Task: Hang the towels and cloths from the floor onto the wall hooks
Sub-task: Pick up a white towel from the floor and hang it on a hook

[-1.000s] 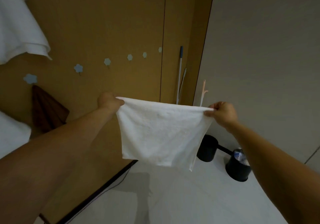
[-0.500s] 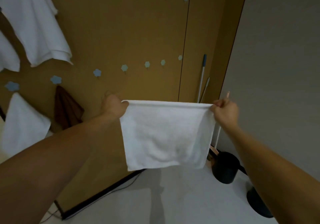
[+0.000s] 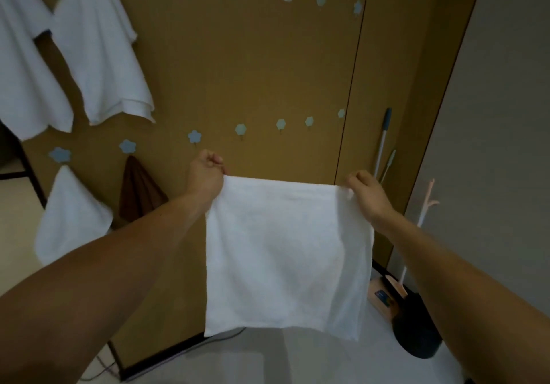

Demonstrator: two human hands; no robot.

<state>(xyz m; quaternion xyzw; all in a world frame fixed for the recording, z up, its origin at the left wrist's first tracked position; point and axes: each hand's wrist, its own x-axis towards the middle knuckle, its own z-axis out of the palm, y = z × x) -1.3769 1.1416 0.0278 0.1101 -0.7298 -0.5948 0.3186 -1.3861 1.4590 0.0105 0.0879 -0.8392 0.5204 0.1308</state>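
Before the brown wall [image 3: 253,65], left hand [image 3: 205,172] and right hand [image 3: 367,193] each pinch a top corner of the white cloth [image 3: 285,258].

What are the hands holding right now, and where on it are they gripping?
A white towel, held up by its top edge: the left hand pinches the top left corner, the right hand the top right corner. The rest hangs free.

No text is readable. A small blue label [image 3: 383,296] on the pink dustpan [image 3: 393,288], below the right hand [image 3: 370,197], is too blurred.
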